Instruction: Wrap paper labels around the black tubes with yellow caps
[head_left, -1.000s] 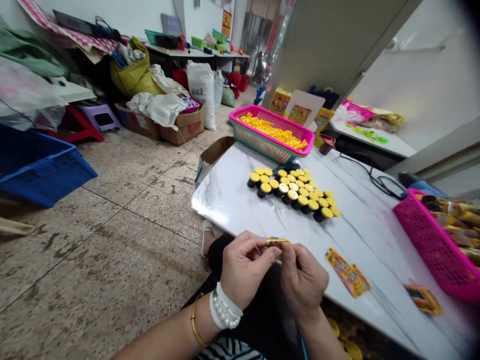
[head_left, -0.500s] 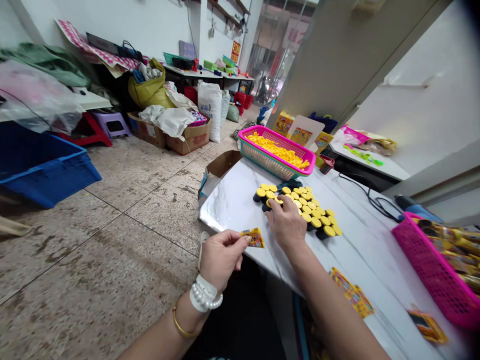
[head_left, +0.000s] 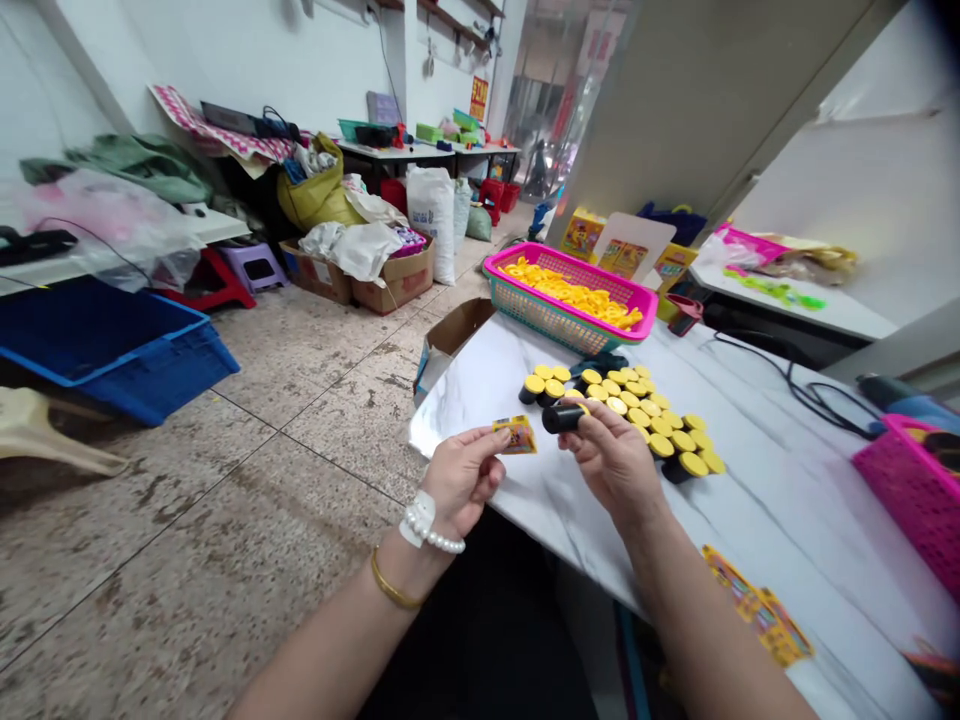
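Between the thumb and fingers of my left hand (head_left: 463, 470) is a small yellow printed label sleeve (head_left: 516, 435), held just above the table's near edge. My right hand (head_left: 616, 452) grips a black tub with a yellow lid (head_left: 564, 417), tipped on its side so its black base points left toward the sleeve. The two do not touch. Behind my right hand, several more black tubs with yellow lids (head_left: 660, 424) stand upright in a cluster. More printed sleeves (head_left: 759, 606) lie flat beside my right forearm.
On the marble-patterned table (head_left: 810, 520), a pink-rimmed basket (head_left: 499, 272) of yellow plastic pieces stands at the back. Another pink basket (head_left: 911, 520) is at the right, near a black cable (head_left: 799, 385). An open cardboard box (head_left: 442, 345) and a blue crate (head_left: 165, 365) are left.
My hands were together at the sleeve. My right hand then reached into the cluster and has lifted out one tub, bringing it back toward the sleeve in my left hand.
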